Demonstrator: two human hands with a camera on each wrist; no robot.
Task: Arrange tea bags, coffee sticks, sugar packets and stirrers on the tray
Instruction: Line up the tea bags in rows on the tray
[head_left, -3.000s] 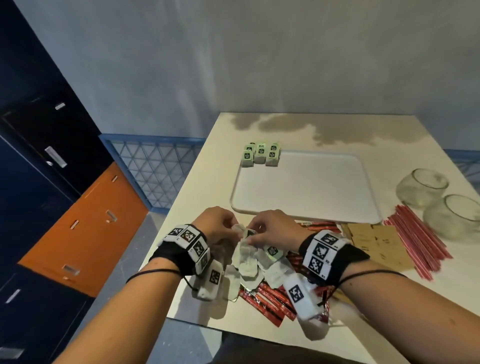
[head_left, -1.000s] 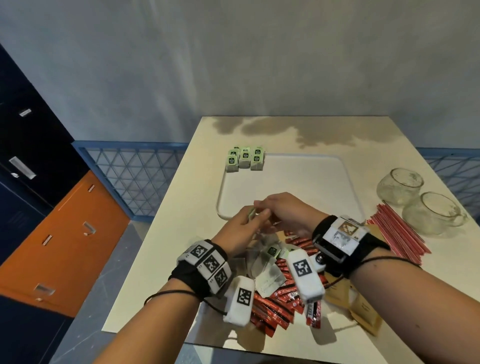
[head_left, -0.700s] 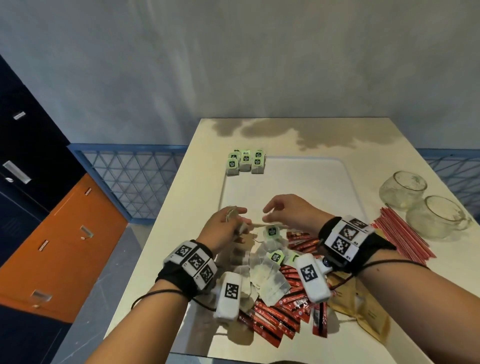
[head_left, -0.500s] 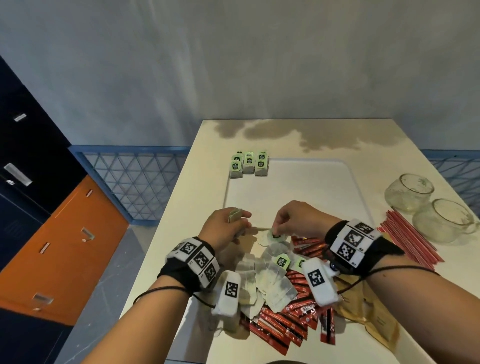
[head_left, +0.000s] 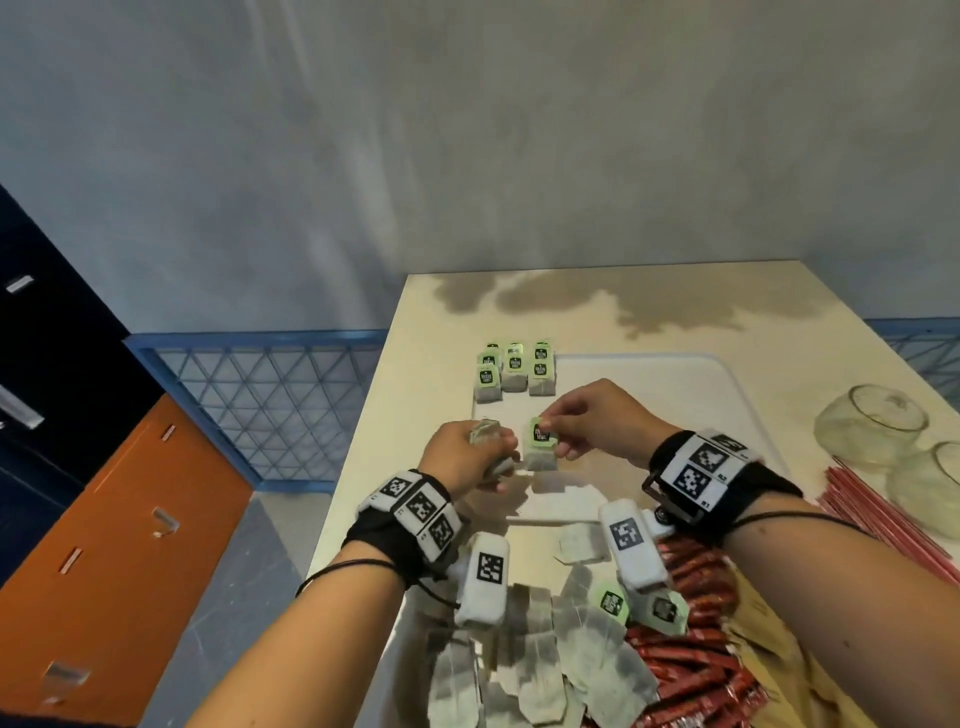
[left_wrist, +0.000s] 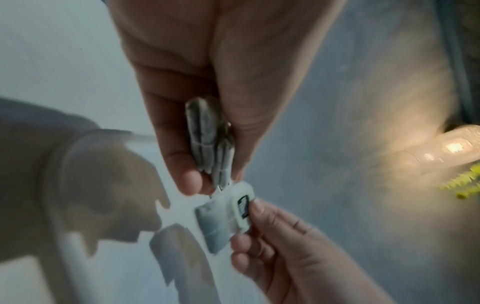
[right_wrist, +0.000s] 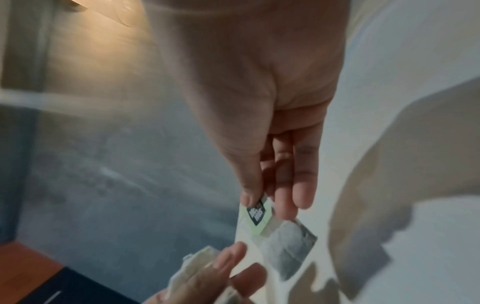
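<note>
Item: green-tagged paper tea bag (head_left: 540, 446), now lifted from the loose pile, pinched by our right hand (head_left: 597, 421); left hand (head_left: 465, 457) grips folded tea bags (left_wrist: 210, 142) (tray placement next, we judge).

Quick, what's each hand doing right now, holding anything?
Left hand: grips a small bunch of tea bags.
Right hand: pinches one tea bag by its green tag.

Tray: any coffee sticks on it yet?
None. Only tea bags lie on the tray; the coffee sticks sit on the table.
</note>
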